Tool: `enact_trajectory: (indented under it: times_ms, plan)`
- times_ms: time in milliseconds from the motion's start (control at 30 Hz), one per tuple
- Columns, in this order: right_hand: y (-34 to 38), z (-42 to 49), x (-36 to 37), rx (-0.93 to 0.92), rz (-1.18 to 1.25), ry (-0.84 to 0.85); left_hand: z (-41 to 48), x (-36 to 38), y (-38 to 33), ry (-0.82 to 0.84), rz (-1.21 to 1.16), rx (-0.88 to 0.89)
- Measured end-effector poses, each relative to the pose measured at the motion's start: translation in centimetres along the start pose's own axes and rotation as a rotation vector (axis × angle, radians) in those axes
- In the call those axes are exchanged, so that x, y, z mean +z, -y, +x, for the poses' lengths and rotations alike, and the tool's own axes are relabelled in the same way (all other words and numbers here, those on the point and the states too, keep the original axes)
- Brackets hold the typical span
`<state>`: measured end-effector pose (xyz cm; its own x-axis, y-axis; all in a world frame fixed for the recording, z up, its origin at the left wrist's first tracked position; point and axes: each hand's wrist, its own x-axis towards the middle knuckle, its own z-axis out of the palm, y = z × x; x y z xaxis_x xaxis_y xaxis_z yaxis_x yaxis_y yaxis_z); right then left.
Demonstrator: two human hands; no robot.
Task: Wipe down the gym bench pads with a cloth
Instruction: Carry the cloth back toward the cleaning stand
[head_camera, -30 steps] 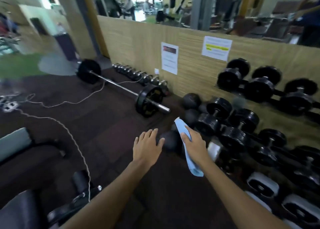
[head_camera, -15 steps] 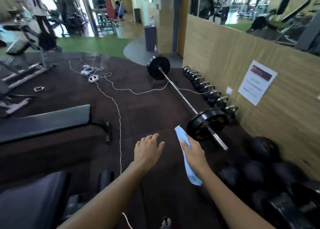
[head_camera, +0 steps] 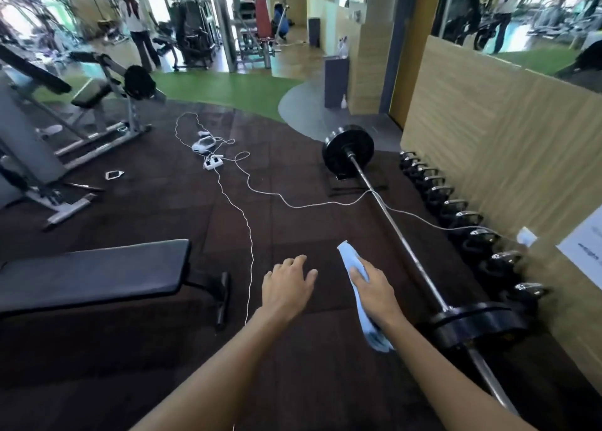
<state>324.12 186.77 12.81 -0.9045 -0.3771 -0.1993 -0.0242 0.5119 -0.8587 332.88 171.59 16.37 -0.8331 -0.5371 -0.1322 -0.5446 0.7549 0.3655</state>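
right grip [head_camera: 374, 287] closed on the cloth [head_camera: 350, 258], left grip [head_camera: 288, 284] open and empty; the bench [head_camera: 97, 271] not yet touched, wiping all left.

right hand [head_camera: 374, 287] grips blue cloth [head_camera: 365, 300] | left hand [head_camera: 286, 287] empty | bench pad [head_camera: 94, 271] left

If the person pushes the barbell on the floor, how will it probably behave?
The barbell probably feels heavy: thick black plates sit at both ends. The plates are round, so it may roll sideways across the flat floor mat once it starts. The steel bar looks stiff and should not bend.
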Motion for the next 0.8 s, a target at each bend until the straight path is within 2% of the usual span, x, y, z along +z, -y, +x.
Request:
enact_trajectory:
  times_ms: [233,500,800]
  plan:
    - [5.2,26.1,3.9,-0.085,-0.010,0.101,25.3,-1.7,1.5,-0.024,-0.010,-0.108]
    - [17.7,52.9,8.1,-0.127,-0.001,0.195,51.6,-8.7,3.8,-0.059,-0.038,-0.223]
    - [27.5,82.4,20.3,-0.149,-0.065,0.228,82.7,-14.0,12.5,-0.064,-0.034,-0.236]
